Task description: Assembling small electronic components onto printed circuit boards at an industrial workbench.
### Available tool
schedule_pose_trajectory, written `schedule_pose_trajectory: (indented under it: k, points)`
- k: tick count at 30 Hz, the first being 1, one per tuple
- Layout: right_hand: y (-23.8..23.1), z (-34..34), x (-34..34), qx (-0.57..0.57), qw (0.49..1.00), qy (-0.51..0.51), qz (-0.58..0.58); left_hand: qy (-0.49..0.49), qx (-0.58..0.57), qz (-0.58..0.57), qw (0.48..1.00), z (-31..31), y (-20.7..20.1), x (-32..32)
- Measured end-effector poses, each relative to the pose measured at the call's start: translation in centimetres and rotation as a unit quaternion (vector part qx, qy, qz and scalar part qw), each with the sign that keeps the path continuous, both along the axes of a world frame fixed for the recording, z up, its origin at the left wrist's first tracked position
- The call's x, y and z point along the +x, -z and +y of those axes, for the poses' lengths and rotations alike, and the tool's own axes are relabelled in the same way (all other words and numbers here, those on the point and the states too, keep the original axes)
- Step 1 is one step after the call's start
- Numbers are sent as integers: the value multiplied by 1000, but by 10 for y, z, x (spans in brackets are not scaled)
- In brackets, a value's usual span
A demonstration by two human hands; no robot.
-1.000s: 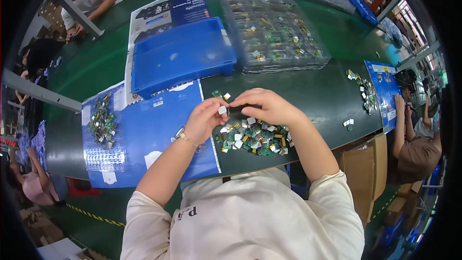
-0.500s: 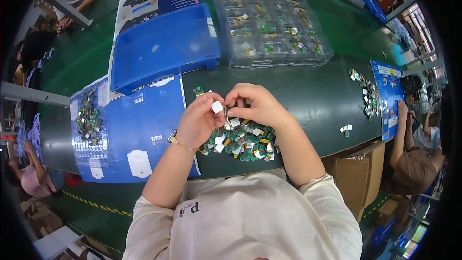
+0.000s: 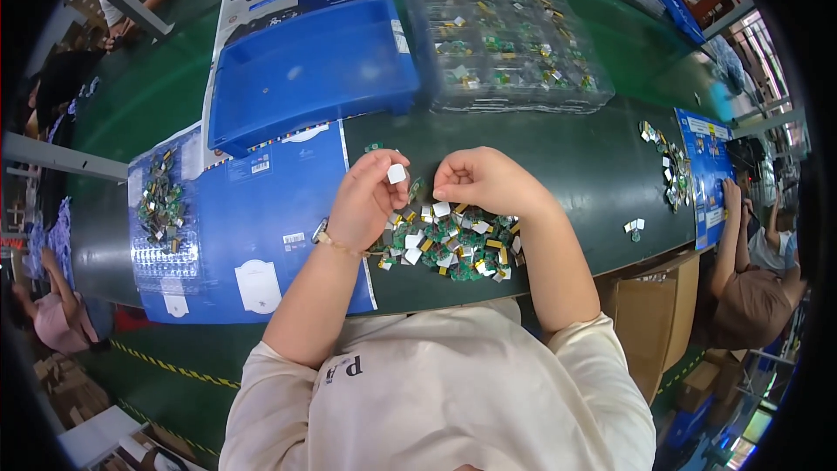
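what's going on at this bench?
A person's left hand holds a small white square piece in its fingers. The right hand is apart from it, fingers curled together; whether they grip anything can't be made out. Near the hands lies a loose pile of small green, white and gold-coloured parts. Beyond are a blue bin and a stack of clear trays holding similar parts.

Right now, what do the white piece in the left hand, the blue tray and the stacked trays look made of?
White piece: matte, no glint; foam, paper or plastic, I can't tell.
Blue tray: probably plastic, slightly shiny, with soft highlights.
Stacked trays: likely clear plastic, glossy; green parts show through.
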State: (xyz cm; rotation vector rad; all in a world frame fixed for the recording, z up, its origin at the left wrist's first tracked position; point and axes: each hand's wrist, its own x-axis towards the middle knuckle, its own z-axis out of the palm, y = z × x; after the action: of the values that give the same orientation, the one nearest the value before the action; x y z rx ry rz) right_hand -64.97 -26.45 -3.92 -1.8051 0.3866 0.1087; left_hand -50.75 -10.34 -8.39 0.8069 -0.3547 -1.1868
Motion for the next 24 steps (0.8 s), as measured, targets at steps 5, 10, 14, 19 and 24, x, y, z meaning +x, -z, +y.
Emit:
schedule_pose_trajectory:
  k: [5, 10, 14, 19, 24]
  points:
    - [-8, 6, 9, -19, 996, 24, -84, 58, -22, 35, 997, 1, -3, 1]
    - [-9, 11, 22, -86, 996, -5, -21, 20, -17, 12, 1000, 6, -2, 3]
    - [16, 5, 13, -82, 982, 44, -162, 15, -34, 18, 999, 3, 6, 5]
    - [11, 8, 6, 98, 988, 118, 22, 14, -17, 5, 1000, -1, 4, 4]
    - [19, 13, 10, 139, 967, 187, -105, 27, 34, -140, 989, -3, 0, -3]
